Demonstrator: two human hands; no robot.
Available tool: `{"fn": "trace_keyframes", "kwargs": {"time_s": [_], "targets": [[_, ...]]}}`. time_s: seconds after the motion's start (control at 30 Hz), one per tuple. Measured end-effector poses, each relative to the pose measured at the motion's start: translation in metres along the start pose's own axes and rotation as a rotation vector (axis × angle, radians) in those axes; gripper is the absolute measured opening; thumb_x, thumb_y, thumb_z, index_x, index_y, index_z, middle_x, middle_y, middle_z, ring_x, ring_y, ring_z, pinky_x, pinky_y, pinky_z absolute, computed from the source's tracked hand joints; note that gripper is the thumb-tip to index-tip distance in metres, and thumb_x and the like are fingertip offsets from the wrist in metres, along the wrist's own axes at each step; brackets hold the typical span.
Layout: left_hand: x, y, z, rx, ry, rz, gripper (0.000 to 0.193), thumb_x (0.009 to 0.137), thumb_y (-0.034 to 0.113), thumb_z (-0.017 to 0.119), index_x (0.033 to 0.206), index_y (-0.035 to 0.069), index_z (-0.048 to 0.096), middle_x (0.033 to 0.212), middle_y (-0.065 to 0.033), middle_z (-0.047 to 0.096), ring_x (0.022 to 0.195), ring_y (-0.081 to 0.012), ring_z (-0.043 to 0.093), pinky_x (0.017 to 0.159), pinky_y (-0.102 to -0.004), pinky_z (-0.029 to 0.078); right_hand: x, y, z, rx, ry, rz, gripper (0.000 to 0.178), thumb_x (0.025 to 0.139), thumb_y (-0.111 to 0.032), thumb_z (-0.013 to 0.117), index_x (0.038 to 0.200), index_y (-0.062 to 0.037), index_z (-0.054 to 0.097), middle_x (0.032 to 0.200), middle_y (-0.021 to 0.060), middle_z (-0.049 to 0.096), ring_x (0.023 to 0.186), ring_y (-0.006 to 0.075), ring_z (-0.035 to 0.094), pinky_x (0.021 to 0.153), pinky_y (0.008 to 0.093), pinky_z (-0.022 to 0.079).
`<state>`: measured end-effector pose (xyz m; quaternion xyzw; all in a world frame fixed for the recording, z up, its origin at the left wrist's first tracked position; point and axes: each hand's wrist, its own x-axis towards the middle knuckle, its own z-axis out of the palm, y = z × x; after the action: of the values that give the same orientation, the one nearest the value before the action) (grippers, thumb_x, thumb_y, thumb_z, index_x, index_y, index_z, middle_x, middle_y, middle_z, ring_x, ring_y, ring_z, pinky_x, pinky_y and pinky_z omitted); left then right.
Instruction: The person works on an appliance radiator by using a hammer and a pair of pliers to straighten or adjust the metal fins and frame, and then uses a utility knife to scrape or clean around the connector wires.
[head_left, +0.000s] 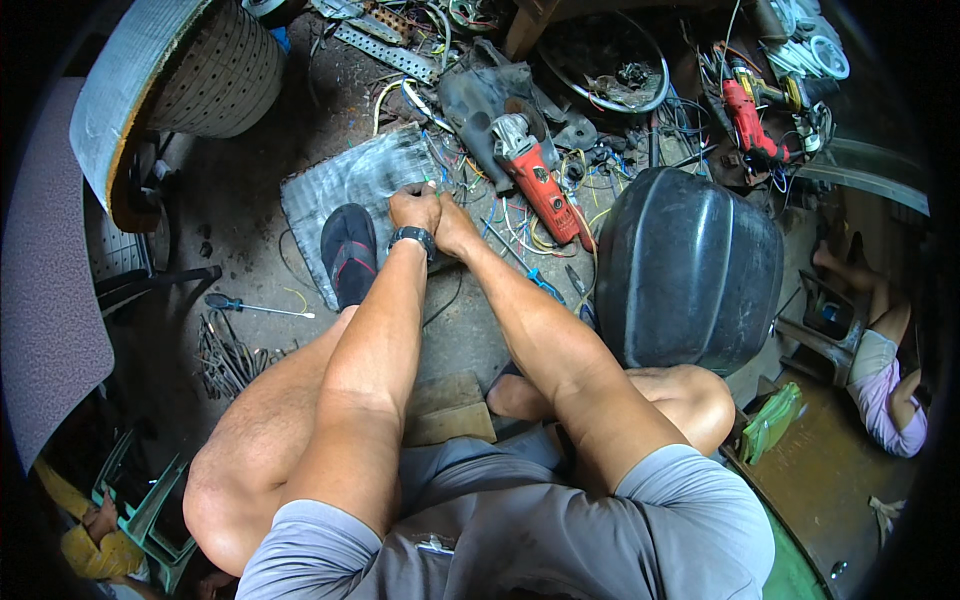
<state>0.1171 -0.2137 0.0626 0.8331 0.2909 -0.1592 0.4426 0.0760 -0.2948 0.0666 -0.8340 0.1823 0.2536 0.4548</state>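
My left hand (414,208), with a dark watch (413,237) on its wrist, is closed over the edge of a worn grey board (318,190). Right beside it and touching it, my right hand (457,228) is closed too. A small greenish tip shows at the fingers, but what they hold is too small to make out. My foot in a dark shoe (349,245) rests on the board. Just right of my hands lies a red angle grinder (540,185) among loose coloured wires (515,222).
A black rounded plastic case (690,270) stands to the right. Screwdrivers (545,284) and a bundle of metal rods (230,355) lie on the floor. A red power tool (750,120) sits at the far right. Other people (885,370) are at the edges.
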Motion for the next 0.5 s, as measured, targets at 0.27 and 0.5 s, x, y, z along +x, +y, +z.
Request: {"fn": "trace_keyframes", "kwargs": {"time_s": [0.27, 0.5], "targets": [[-0.008, -0.006, 0.000, -0.008, -0.012, 0.015, 0.029, 0.085, 0.027, 0.076, 0.099, 0.002, 0.078, 0.097, -0.0216, 0.075, 0.091, -0.0323, 0.074, 0.086, -0.0392, 0.054, -0.007, 0.005, 0.003, 0.008, 0.003, 0.000, 0.060, 0.085, -0.031, 0.071, 0.125, 0.0068, 0.046, 0.112, 0.0369, 0.065, 0.110, 0.0509, 0.063, 0.093, 0.0535, 0.050], [-0.017, -0.008, 0.005, -0.025, -0.030, 0.019, 0.031, 0.086, 0.032, 0.076, 0.097, 0.003, 0.078, 0.094, -0.0185, 0.076, 0.087, -0.0290, 0.074, 0.083, -0.0383, 0.055, -0.010, 0.018, 0.005, 0.018, 0.022, 0.005, 0.057, 0.085, -0.027, 0.071, 0.123, 0.0058, 0.045, 0.111, 0.0369, 0.065, 0.109, 0.0518, 0.063, 0.091, 0.0542, 0.050]]}}
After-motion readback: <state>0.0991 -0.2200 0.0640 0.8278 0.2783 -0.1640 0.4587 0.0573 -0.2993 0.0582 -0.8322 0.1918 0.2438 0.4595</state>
